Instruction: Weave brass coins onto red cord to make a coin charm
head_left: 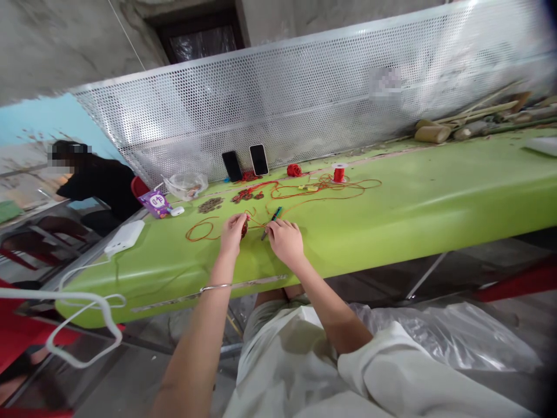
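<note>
Over the near part of the green tabletop, my left hand (pixel 234 233) is closed in a pinch on thin red cord. A small dark-red piece (pixel 244 230) sits against its fingers, too small to make out. My right hand (pixel 286 239) is also pinched, with the red cord (pixel 257 224) running between the two hands. A slim teal-and-dark tool (pixel 277 214), perhaps a pen, passes by the right fingertips; whether they grip it is unclear. Left of my hands lies a loop of orange-red cord (pixel 199 230). Beyond them is a cluster of brownish coin-like pieces with red cords (pixel 246 196).
Grey-brown discs (pixel 210 205), a purple packet (pixel 157 204), a clear plastic bag (pixel 187 186) and a white power strip (pixel 125 237) lie leftward. Two phones (pixel 260 160) lean on the perforated metal screen (pixel 304 104). A red spool (pixel 339 173) and red cord ball (pixel 295 170) stand behind. Another person (pixel 102 183) sits left.
</note>
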The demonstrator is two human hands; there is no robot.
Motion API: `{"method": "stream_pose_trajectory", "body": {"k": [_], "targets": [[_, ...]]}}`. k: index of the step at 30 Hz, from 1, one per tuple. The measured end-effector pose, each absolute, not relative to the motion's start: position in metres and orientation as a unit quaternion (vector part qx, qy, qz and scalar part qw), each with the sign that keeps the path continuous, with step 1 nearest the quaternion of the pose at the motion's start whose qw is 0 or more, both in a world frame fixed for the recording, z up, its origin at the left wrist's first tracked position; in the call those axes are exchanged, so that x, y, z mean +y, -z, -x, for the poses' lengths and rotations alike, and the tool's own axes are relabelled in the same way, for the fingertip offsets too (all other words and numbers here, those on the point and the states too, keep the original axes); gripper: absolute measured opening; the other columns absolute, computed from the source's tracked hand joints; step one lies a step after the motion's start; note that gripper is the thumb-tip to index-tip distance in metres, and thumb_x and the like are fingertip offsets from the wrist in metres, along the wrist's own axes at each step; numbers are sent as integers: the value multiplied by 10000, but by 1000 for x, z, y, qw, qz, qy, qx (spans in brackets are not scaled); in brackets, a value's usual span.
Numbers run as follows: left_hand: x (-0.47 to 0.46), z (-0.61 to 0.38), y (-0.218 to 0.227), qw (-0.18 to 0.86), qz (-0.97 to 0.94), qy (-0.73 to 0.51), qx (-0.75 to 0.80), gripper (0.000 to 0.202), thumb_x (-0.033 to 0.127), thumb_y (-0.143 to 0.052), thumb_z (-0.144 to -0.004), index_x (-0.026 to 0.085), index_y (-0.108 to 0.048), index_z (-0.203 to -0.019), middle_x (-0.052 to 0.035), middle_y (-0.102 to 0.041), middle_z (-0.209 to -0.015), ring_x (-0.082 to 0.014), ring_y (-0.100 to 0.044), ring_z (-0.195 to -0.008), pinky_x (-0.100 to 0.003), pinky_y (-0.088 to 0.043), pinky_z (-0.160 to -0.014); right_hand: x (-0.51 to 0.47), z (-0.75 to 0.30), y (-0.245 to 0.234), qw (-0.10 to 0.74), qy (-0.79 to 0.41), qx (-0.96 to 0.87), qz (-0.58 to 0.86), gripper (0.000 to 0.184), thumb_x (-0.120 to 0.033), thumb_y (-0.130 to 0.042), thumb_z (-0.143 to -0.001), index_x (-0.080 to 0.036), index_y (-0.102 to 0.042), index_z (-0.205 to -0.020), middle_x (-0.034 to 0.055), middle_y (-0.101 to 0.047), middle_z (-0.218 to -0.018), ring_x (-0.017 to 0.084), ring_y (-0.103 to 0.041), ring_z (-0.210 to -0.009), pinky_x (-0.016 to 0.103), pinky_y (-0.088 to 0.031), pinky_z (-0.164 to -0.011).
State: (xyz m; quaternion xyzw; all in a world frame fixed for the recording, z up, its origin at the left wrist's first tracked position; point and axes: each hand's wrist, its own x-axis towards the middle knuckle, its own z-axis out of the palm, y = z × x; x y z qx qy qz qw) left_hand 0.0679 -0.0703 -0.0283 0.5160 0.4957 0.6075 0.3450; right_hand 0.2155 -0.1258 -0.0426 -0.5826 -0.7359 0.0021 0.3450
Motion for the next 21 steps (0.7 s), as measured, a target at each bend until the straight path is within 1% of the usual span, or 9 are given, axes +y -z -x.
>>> {"method": "stream_pose_trajectory", "body": {"k": [5, 10, 14, 16, 19, 21], "targets": [[-70, -68, 28, 343, -521, -610, 489, 264, 449, -714, -615, 196, -657, -667, 13, -591, -578, -98, -469, -467, -230, -328, -436, -125, -216, 43, 349, -4, -736, 580, 240, -227, -396, -956, -195, -633, -933, 51, -658, -951, 208, -567, -917, 332, -346, -766], [-72, -67, 29, 346, -532, -605, 480, 344, 492, -733, -586, 174, -664, -697, 30, -537, -523, -90, -441, -454, -222, -304, -427, -126, -215, 43, 364, -16, -733, 575, 234, -231, -406, -951, -185, -634, -924, 61, -655, -944, 217, -571, -908, 340, -359, -770], [-74, -67, 28, 350, -540, -602, 472, 377, 513, -747, -581, 170, -664, -713, 17, -561, -559, -95, -469, -488, -219, -331, -446, -127, -215, 42, 385, -32, -721, 575, 221, -241, -417, -941, -185, -630, -933, 65, -648, -941, 226, -574, -906, 348, -383, -785], [-75, -67, 27, 352, -544, -601, 468, 373, 514, -746, -592, 173, -665, -720, 13, -572, -580, -96, -477, -504, -219, -345, -460, -122, -215, 39, 412, -62, -712, 566, 212, -252, -436, -929, -185, -620, -1011, 79, -634, -1005, 238, -566, -948, 361, -395, -820], [-75, -67, 26, 352, -549, -602, 461, 381, 520, -741, -592, 174, -664, -732, 5, -595, -627, -100, -488, -534, -222, -363, -489, -105, -214, 33, 465, -148, -702, 518, 278, -215, -491, -890, -168, -591, -1145, 112, -594, -1140, 247, -532, -1060, 376, -389, -920], [-76, -67, 26, 350, -550, -602, 460, 391, 526, -737, -589, 173, -664, -741, 4, -595, -633, -102, -484, -537, -224, -360, -494, -89, -212, 28, 476, -196, -707, 484, 301, -153, -507, -864, -156, -603, -1149, 105, -606, -1147, 219, -546, -1071, 344, -391, -954]]}}
